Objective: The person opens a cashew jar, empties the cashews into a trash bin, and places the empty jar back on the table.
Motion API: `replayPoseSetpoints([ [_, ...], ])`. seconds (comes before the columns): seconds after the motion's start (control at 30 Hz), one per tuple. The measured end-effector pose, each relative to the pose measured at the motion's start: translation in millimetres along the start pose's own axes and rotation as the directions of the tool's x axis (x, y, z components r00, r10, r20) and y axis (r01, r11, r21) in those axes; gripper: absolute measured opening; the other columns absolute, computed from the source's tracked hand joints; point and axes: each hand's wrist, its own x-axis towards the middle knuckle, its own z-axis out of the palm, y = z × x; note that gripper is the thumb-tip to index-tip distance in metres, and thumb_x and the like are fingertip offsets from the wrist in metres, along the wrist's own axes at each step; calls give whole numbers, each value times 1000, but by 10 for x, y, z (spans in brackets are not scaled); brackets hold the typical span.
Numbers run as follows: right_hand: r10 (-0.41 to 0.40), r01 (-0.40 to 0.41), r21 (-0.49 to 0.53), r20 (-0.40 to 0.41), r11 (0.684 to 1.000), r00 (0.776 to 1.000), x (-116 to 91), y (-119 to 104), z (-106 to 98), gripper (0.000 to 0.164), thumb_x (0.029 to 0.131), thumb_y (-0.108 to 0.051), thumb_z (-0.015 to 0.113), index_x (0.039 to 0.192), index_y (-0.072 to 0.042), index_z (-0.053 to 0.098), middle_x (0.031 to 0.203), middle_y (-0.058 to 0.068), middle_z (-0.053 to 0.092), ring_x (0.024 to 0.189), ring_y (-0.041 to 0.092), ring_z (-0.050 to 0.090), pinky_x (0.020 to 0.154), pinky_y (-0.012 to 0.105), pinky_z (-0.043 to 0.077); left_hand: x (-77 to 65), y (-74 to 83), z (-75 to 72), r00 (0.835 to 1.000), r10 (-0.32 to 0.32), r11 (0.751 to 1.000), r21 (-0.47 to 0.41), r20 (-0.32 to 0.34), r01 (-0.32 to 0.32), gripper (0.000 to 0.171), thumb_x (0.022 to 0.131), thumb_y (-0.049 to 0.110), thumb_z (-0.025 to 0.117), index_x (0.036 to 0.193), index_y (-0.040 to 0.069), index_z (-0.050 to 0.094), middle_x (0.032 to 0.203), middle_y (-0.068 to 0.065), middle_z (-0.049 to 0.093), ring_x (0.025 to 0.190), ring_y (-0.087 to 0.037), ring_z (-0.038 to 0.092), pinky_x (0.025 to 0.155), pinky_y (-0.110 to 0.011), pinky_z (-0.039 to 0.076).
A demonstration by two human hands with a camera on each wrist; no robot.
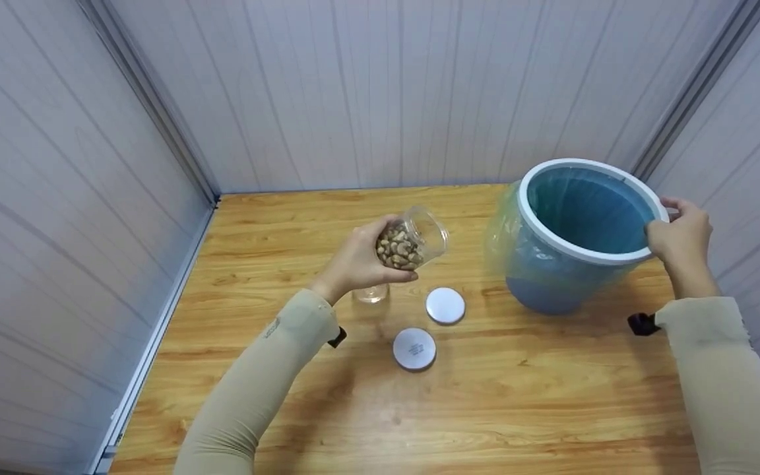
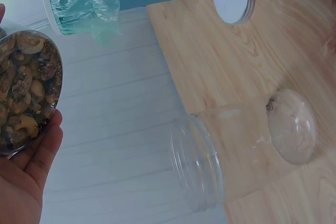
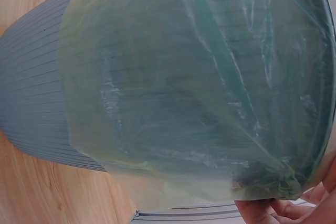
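Observation:
My left hand (image 1: 361,258) grips a clear plastic jar (image 1: 427,231) part full of nuts (image 1: 398,247), some of them curved like cashews. The jar is off the table and tipped, its mouth toward the bin. In the left wrist view the nuts show through the jar's round base, with fingers along its side. My right hand (image 1: 682,237) grips the white rim (image 1: 555,245) of a blue trash bin (image 1: 541,297) at its right side. A thin green liner bag (image 3: 173,87) folds over that rim and hangs down outside. The bin stands slightly tilted in the head view.
A second clear jar (image 2: 247,145), without a lid, stands on the wooden table (image 1: 518,396) behind the left hand. Two round white lids (image 1: 445,305) lie between the hands and nearer the front. Pale panel walls (image 1: 380,99) enclose the table at the back and sides.

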Motion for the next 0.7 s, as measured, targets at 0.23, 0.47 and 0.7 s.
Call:
replayPoseSetpoints([
  [0.23, -19, 18, -27, -20, 999, 1000, 1, 11, -2, 72, 98, -3, 47, 169, -5, 35, 156, 31, 52, 131, 37, 58, 89, 25, 65, 81, 28, 5, 1000, 5, 1000, 4, 10, -6, 96, 74, 37, 101, 154, 11, 55, 140, -10, 70, 126, -25, 69, 110, -42, 58],
  [0.47, -12, 12, -13, -6, 1000, 1000, -13, 23, 8, 72, 99, -3, 47, 170, -5, 33, 158, 31, 49, 133, 39, 57, 110, 47, 57, 188, 89, 2, 999, 11, 1000, -3, 31, -11, 97, 76, 40, 100, 156, 12, 53, 142, -9, 69, 128, -22, 68, 111, -40, 57],
  [0.7, -13, 13, 15, -5, 1000, 1000, -28, 9, 27, 72, 99, -2, 45, 170, -4, 31, 161, 34, 47, 138, 45, 55, 115, 57, 50, 300, 158, 6, 999, 20, 999, 24, 35, -21, 98, 75, 41, 101, 155, 9, 54, 140, -9, 70, 127, -22, 69, 112, -39, 57],
])
